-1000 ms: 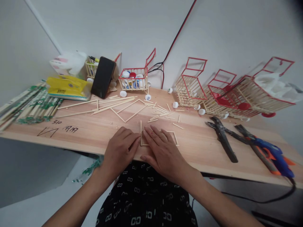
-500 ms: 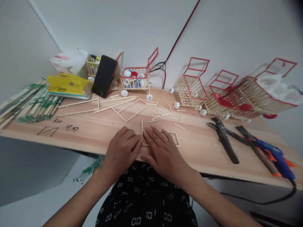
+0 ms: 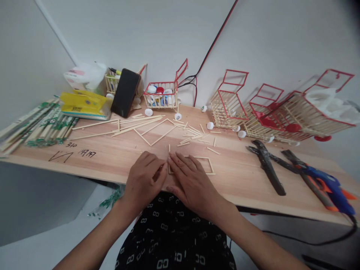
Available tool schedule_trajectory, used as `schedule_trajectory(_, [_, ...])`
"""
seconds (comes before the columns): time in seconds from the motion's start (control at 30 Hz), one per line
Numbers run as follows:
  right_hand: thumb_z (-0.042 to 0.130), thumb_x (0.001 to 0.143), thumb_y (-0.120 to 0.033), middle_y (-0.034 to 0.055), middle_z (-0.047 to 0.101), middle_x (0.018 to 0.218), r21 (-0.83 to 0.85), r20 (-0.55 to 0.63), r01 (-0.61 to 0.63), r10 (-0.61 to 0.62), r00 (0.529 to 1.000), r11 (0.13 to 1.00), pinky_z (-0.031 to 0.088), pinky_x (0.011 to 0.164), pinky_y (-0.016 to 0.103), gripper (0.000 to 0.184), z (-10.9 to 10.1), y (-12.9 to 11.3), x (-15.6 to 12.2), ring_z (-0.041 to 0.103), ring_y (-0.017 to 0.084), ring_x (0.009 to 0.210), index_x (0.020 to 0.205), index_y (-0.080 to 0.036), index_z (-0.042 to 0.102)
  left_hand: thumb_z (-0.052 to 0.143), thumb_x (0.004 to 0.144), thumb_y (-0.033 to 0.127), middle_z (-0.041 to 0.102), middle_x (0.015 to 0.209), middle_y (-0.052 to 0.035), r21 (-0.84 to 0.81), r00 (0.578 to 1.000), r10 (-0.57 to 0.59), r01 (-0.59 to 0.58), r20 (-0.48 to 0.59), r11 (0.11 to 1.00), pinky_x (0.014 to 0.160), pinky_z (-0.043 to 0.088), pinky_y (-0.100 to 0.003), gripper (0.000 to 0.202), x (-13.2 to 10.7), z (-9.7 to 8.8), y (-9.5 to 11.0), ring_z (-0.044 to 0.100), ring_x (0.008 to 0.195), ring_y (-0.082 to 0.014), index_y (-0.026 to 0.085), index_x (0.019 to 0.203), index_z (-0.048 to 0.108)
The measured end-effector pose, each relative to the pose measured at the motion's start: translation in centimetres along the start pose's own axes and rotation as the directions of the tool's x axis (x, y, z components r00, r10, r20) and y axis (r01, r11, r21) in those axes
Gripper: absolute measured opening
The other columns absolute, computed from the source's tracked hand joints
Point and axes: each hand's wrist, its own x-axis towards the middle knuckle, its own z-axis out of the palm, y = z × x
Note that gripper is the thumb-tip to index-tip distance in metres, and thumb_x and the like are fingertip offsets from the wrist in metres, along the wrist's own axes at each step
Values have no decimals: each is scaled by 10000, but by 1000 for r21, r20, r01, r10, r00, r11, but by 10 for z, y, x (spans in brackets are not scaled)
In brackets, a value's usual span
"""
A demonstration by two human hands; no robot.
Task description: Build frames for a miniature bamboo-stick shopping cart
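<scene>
My left hand [image 3: 144, 179] and my right hand [image 3: 190, 181] lie side by side at the near edge of a wooden board [image 3: 247, 176]. Both press down on a small rectangular frame of thin wooden sticks [image 3: 209, 165]. The right hand's fingers are flat and spread over the frame's left half. The left hand's fingers curl against the frame's left side, where one stick [image 3: 169, 148] juts up past the corner. The frame's right half shows beyond my right fingers.
Loose sticks [image 3: 191, 133] and a larger stick frame [image 3: 154, 132] lie mid-board. Stick carts with red rims [image 3: 227, 99] line the wall. Pliers [image 3: 267, 167] and a blue glue gun [image 3: 329, 183] sit right. A phone [image 3: 125, 92], yellow pack [image 3: 84, 105] and chopstick bundles [image 3: 42, 125] sit left.
Both hands slid slightly toward me along the stick frame, uncovering more of its right half. The view shifted a little.
</scene>
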Motion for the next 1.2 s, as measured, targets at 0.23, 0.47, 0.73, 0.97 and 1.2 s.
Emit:
schedule_trajectory(0.23, [372,964,-473,115,302,1540,6,24,-6,5,1000,1000,172,1180,478,626,-1,0,1,259,248,1424,1465,-98,339,546,865,194,455,529,80,-147,930,-328,306,-164,941,465,348,-209,175,-4,-7,8,386,439,-78,196,1021,626])
schedule_trajectory(0.47, [403,964,-390,130,278,1549,65,-34,34,-32,999,997,211,1157,487,540,-12,2,3,233,234,1435,1430,-117,388,546,825,187,320,508,95,-239,858,-496,458,-134,857,485,338,-196,238,-5,-20,3,342,447,-79,208,1036,653])
schedule_trajectory(0.73, [473,927,-206,130,631,1155,142,-236,-185,214,948,973,427,893,428,309,-26,58,-8,563,266,1083,1218,-163,569,525,857,226,613,760,-21,4,963,-260,260,75,966,700,432,-295,124,-1,-17,2,541,769,-173,187,857,643])
schedule_trajectory(0.97, [578,886,-205,47,624,847,56,-66,-189,193,979,980,362,714,317,58,-26,91,-9,553,208,820,836,-188,603,508,896,293,584,746,-42,181,947,-199,155,253,971,711,386,-340,186,16,-4,14,468,801,-217,194,744,554])
schedule_trajectory(1.2, [572,884,-167,70,621,844,2,-12,-150,150,989,989,341,698,312,82,-25,94,2,529,205,775,802,-159,575,586,828,251,589,733,-37,214,917,-299,247,264,945,681,355,-319,123,25,3,12,483,805,-224,197,727,541])
